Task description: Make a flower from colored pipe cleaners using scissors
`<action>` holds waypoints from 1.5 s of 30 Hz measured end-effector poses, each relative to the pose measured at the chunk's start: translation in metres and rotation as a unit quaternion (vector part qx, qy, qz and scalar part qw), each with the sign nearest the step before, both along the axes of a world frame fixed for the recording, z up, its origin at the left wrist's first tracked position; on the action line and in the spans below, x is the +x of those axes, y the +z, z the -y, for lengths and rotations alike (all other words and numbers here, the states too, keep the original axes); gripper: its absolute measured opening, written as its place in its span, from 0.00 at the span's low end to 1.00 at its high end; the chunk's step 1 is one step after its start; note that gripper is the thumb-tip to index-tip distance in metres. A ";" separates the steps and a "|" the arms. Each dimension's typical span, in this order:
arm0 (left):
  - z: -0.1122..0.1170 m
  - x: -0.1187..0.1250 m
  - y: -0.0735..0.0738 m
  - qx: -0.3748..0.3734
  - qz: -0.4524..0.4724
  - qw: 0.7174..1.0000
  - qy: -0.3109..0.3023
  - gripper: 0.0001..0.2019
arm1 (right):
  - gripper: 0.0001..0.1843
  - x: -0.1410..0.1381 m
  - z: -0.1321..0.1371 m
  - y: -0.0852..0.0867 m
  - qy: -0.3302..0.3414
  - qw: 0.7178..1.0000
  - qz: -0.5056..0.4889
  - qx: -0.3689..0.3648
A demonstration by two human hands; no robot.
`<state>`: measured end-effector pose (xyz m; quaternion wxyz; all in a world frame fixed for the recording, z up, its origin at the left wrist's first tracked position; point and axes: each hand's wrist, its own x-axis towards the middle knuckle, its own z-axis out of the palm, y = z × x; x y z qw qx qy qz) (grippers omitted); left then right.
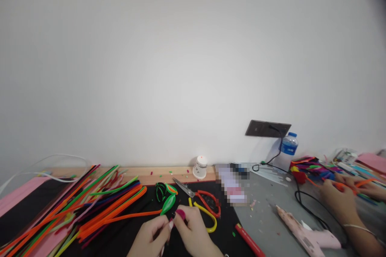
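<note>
My left hand and my right hand meet low in the middle of the view, fingers pinched together over a black mat. Between the fingertips is a small dark pink piece, and a green leaf-shaped pipe cleaner loop with an orange stem rises just above them. Both hands are closed on this small piece. A pair of scissors with red handles lies just beyond my right hand, next to a bent yellow pipe cleaner.
A large pile of coloured pipe cleaners fans out on the left. A white cup stands at the wall. On the right lie a pink glue gun with black cable, a water bottle, and another person's hands working with pipe cleaners.
</note>
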<state>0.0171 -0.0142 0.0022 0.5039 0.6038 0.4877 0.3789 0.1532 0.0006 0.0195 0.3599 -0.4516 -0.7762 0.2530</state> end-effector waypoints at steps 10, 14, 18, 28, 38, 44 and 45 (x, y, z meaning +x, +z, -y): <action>-0.005 -0.003 -0.004 -0.024 -0.010 1.000 0.008 0.20 | 0.11 -0.003 0.002 0.003 -0.059 0.998 -0.001 0.016; -0.007 -0.006 0.000 0.006 -0.011 1.000 0.005 0.17 | 0.12 -0.001 0.000 0.006 -0.096 0.995 -0.031 -0.001; -0.006 -0.007 0.002 0.044 -0.035 0.998 0.017 0.16 | 0.12 -0.001 -0.001 0.003 -0.101 0.994 -0.036 0.000; -0.008 -0.009 0.010 0.094 -0.099 0.990 0.020 0.14 | 0.05 0.006 -0.002 0.003 -0.090 0.989 -0.112 -0.041; -0.004 -0.018 0.016 0.224 -0.195 0.955 0.013 0.06 | 0.03 0.006 -0.007 0.001 -0.089 0.978 -0.173 -0.070; -0.004 -0.019 0.017 0.223 -0.212 0.951 0.014 0.05 | 0.03 0.006 -0.006 -0.001 -0.085 0.979 -0.172 -0.071; -0.005 -0.019 0.017 0.221 -0.215 0.951 0.014 0.05 | 0.03 0.006 -0.006 -0.001 -0.085 0.979 -0.170 -0.071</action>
